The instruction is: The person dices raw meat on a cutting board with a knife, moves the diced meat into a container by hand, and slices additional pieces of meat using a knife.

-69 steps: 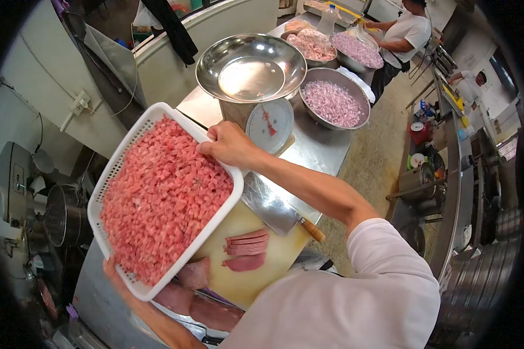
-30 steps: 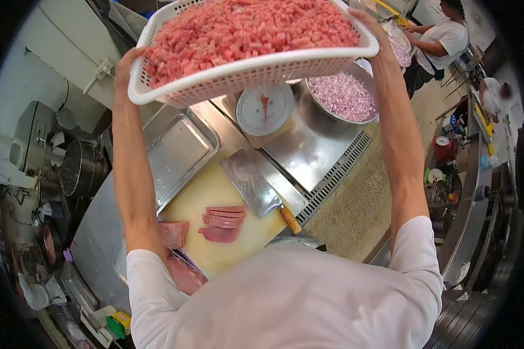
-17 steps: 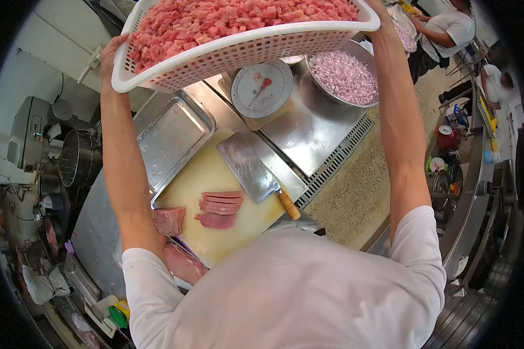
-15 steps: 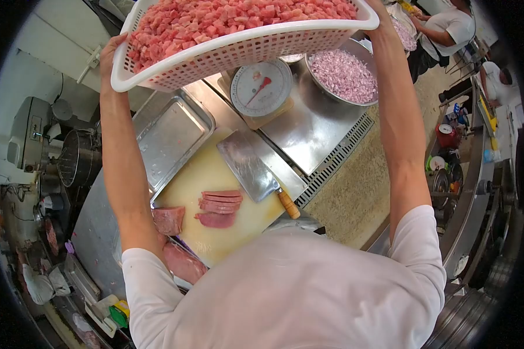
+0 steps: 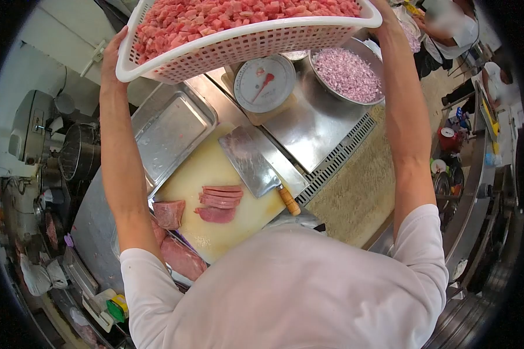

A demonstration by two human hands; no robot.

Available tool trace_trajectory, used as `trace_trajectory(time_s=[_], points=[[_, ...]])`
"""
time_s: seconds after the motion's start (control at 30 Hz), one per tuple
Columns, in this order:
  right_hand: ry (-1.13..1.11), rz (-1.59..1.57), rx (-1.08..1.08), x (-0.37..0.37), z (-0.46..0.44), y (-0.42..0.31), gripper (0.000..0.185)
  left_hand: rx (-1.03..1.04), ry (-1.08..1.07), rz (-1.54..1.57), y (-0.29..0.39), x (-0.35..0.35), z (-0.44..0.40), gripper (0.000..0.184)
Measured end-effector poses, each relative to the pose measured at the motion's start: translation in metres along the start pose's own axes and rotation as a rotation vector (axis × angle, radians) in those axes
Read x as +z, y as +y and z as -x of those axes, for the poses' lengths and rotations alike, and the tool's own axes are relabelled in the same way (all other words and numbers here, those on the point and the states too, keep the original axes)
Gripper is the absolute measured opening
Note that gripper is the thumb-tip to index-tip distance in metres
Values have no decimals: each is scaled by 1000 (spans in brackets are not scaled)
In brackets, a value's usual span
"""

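A white perforated plastic basket (image 5: 227,53) full of diced raw meat (image 5: 239,16) is held up at the top of the view. My left hand (image 5: 114,53) grips its left end, with the fingers partly behind the rim. At the other end my right hand (image 5: 384,16) has hold of the rim, cut off by the upper edge of the frame. Below the basket is a dial scale (image 5: 264,84). On the pale cutting board (image 5: 215,241) lie several meat slices (image 5: 220,203) and a cleaver (image 5: 253,163) with a wooden handle.
A metal tray (image 5: 174,131) overlaps the board's far left side. Meat chunks (image 5: 180,256) lie by its near left edge. A steel bowl of chopped onion (image 5: 348,74) stands right of the scale. Another person (image 5: 448,29) is at the upper right.
The basket appears slightly higher and a little to the right in the view, still between both hands. The things on the table keep their places.
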State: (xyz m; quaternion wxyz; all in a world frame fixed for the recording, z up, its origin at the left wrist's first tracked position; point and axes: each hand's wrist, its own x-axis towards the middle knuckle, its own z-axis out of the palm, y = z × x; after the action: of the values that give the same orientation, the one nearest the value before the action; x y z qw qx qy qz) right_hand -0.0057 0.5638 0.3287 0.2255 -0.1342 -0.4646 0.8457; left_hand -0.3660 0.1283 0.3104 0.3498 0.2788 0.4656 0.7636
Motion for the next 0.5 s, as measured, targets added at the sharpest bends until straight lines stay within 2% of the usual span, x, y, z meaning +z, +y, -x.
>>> trace_trajectory(time_s=[0.03, 0.13, 0.23, 0.33, 0.37, 0.4, 0.47, 0.5], points=[[-11, -10, 14, 2, 2, 1, 45, -9, 30, -1, 0, 1, 1, 41], [-58, 29, 24, 7, 4, -3, 51, -42, -52, 30, 3, 0, 2, 42], [-115, 80, 4, 18, 12, -4, 56, -7, 53, -21, 4, 2, 0, 43], [-110, 72, 60, 20, 9, -8, 56, -80, -113, 69, 7, 19, 6, 42], [-74, 84, 55, 18, 6, -9, 56, -108, -137, 50, 4, 0, -7, 42], [-100, 234, 100, 17, 12, -17, 41, -85, -47, 25, 2, -12, -16, 37], [-77, 295, 39, 14, 9, -22, 35, -18, -26, 51, -1, -17, -13, 30], [26, 537, -58, -19, -4, -36, 36, 1, 31, 23, 0, -4, -3, 26]])
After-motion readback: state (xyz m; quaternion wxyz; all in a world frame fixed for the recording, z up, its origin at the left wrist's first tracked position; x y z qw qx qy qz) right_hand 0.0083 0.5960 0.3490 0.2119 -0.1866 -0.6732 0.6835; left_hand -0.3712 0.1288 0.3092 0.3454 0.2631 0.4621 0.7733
